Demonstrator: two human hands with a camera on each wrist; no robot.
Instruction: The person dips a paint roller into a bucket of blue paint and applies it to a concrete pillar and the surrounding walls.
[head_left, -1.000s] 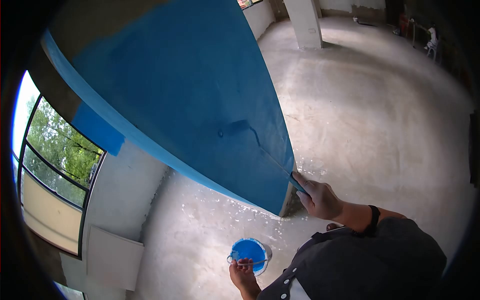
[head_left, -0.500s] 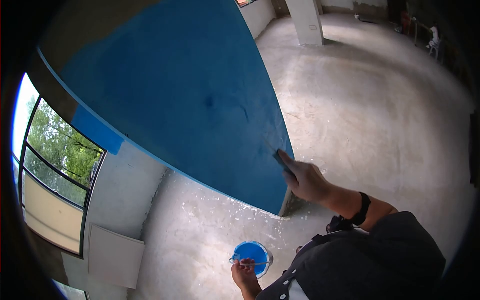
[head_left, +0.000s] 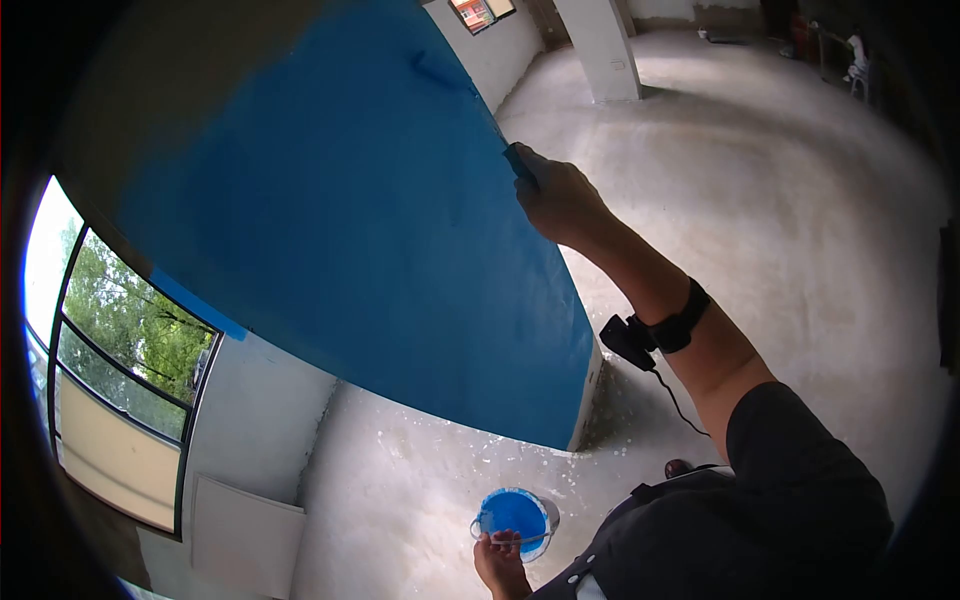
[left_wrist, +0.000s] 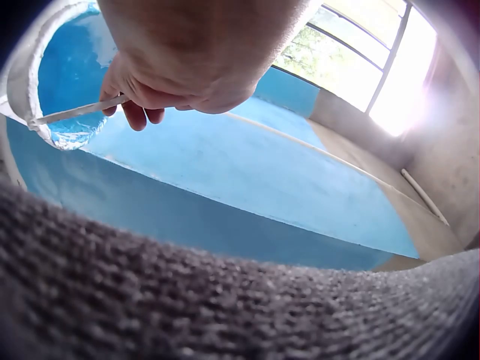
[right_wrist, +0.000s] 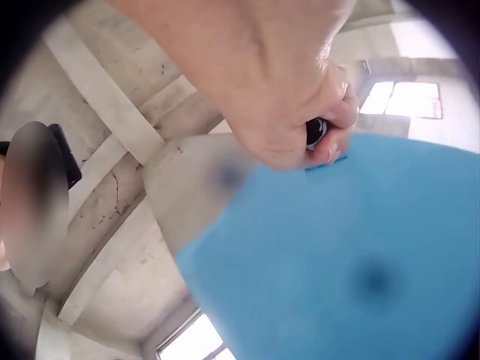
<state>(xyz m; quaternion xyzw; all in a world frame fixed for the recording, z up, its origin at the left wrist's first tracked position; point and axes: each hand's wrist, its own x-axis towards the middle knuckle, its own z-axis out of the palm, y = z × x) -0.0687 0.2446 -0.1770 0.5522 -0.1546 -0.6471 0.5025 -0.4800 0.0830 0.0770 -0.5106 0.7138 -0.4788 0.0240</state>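
Note:
My right hand (head_left: 562,200) grips the handle of a paint roller (head_left: 432,70), arm stretched out. The roller's dark sleeve is against the blue-painted wall (head_left: 350,230), near its upper right edge. In the right wrist view, the fingers of the right hand (right_wrist: 277,97) are curled round the handle, whose dark end (right_wrist: 316,132) shows. Low in the head view, my left hand (head_left: 503,568) holds the bail handle (left_wrist: 75,112) of a white paint bucket (left_wrist: 19,90). Bright blue paint fills part of the bucket, and its rim is smeared.
Bare grey-brown wall borders the blue at upper left. A window (head_left: 130,310) stands at left above a pale board (head_left: 245,535) leaning on the wall. The concrete floor (head_left: 750,230) has paint specks near the wall's foot. A pillar (head_left: 600,50) rises farther back.
My right hand has moved up and away along the wall, carrying the roller from mid-wall to near the upper right edge. The left hand still holds the bucket's handle.

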